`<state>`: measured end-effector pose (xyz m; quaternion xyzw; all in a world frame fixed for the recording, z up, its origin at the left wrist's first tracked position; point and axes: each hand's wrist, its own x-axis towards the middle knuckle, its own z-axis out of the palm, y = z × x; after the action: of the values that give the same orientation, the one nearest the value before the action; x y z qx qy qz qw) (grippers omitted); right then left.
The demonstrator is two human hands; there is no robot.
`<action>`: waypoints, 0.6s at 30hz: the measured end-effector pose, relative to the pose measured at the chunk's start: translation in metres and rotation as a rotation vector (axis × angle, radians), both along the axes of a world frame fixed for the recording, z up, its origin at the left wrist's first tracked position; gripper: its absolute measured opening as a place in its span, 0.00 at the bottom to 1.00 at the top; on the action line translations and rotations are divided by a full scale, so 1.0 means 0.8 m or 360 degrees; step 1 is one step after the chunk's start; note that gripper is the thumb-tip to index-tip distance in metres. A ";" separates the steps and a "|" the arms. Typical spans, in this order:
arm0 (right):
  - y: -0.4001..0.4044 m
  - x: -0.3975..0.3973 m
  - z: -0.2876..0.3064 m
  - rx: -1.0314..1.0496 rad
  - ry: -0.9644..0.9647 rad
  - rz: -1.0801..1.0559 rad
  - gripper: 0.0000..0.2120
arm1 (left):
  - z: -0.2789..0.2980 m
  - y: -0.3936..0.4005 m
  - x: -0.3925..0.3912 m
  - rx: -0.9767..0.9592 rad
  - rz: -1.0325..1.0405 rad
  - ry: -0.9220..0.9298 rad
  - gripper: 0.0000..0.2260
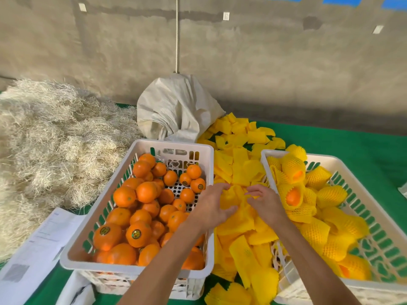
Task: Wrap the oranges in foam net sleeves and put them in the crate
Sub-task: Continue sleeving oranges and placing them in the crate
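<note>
A white crate (101,219) on the left holds several bare oranges (145,192). Another white crate (361,212) on the right holds several oranges wrapped in yellow foam net sleeves (330,195). Between the two crates lies a pile of loose yellow foam net sleeves (242,170). Both hands reach into that pile. My left hand (211,205) has its fingers spread and lightly curled over a sleeve. My right hand (265,200) is beside it, fingers bent down onto the same sleeves. Whether either hand actually grips a sleeve is hidden by the fingers.
A heap of pale wood-wool straw (50,142) fills the left side. A tied white sack (176,106) stands behind the crates, with a rope rising from it. Printed paper sheets (41,245) lie at the front left on the green table cover (352,142).
</note>
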<state>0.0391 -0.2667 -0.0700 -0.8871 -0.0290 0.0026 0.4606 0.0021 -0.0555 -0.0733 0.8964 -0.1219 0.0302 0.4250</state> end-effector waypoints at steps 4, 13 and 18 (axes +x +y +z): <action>0.005 0.014 0.053 0.0283 -0.0068 0.0036 0.10 | 0.020 -0.018 0.018 0.0089 -0.0135 0.0216 0.53; 0.010 0.029 0.116 -0.0005 0.0042 0.0231 0.06 | 0.056 -0.027 0.052 -0.0299 -0.0131 0.0286 0.21; 0.011 0.031 0.141 -0.0156 0.0259 0.0367 0.09 | 0.061 -0.037 0.049 -0.0140 -0.0164 0.0230 0.23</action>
<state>0.0641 -0.2580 0.0428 -0.8962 -0.0930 0.1289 0.4141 0.0416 -0.0847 -0.0241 0.8694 -0.1355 -0.0511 0.4725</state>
